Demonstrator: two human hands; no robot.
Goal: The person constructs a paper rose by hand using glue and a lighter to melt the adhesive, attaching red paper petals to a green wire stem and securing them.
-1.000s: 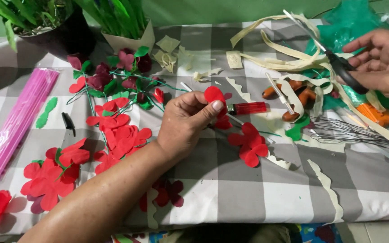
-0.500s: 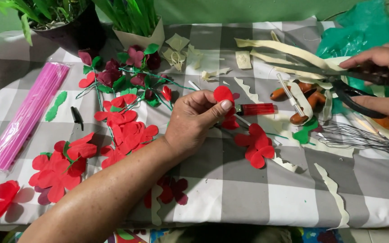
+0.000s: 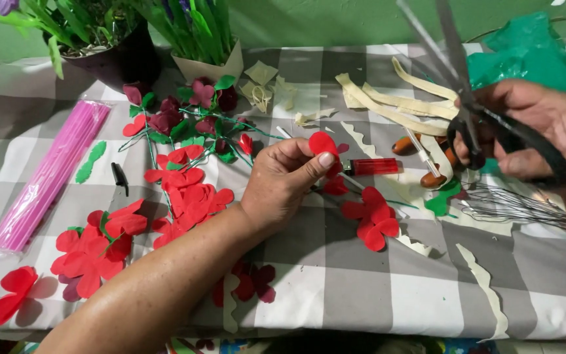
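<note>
Between the thumb and fingertips of the left hand [image 3: 283, 180] sat a small red petal cut from thin foam sheet [image 3: 323, 142], pinched at its lower edge and held upright just above the grey-and-white checked cloth [image 3: 361, 288]. Well off to the right of that pinch, the right hand [image 3: 538, 128] gripped black-handled scissors [image 3: 466, 98], fingers through the loops, blades spread and blurred. By my judgement the work was partway: finished red flowers on green stems [image 3: 185, 190] lay left of the pinch, while loose red cut-outs [image 3: 375, 216] just below-right were unassembled. Beyond the pinch, a cream paper-wrapped pot [image 3: 211, 67] held green leaves, and a dark pot [image 3: 119, 62] held more foliage.
</note>
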